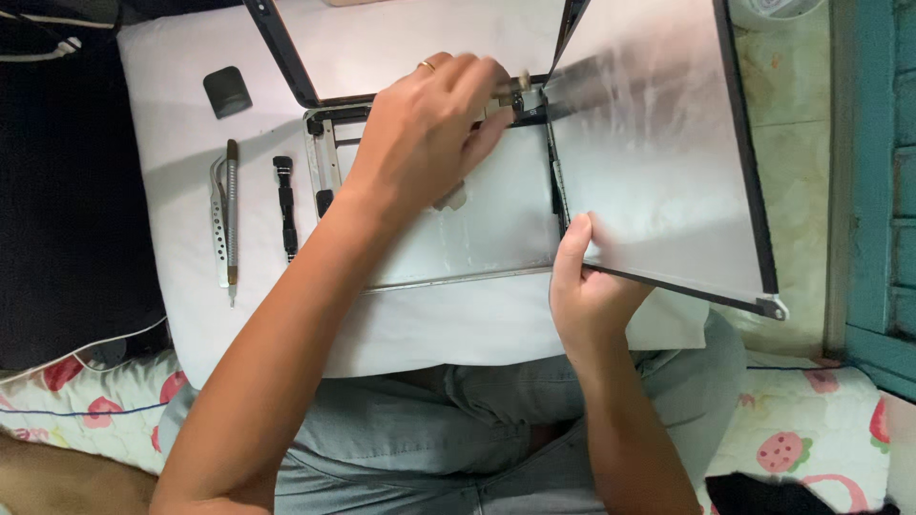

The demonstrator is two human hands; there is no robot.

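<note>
**A:** What are the two hands on?

**B:** The right hand [587, 296] pinches the lower left corner of a thin grey panel [658, 162], thumb on top and the other fingers hidden beneath. The panel is tilted up, with a dark border along its right and lower edges and a small metal hinge tab [775, 307] at the far corner. The left hand [425, 133] reaches over the silver laptop shell [487, 229], fingers curled shut around a small brass-coloured tool [515, 84] at the shell's top edge, by the hinge. The tool is blurred, so I cannot tell exactly what it is.

**A:** Where does the shell lie?

**B:** Flat on a white sheet [191, 153], in front of the person's lap. Behind it leans a second flat panel with a black frame [286, 57].

**A:** Anything blocking the view?

**B:** The left forearm [277, 324] crosses the lower left part of the shell and hides it. The raised panel covers the shell's right side.

**A:** And round about?

**B:** On the sheet, left of the shell, lie metal tweezers [221, 224], a brown-handled blade [232, 215] just beside them, and a short black driver [285, 205]. A dark pick [227, 92] lies farther back. A black bag [67, 191] sits at the left edge, a strawberry-print mat [821, 429] below, and a teal wooden frame [878, 191] at the right.
</note>
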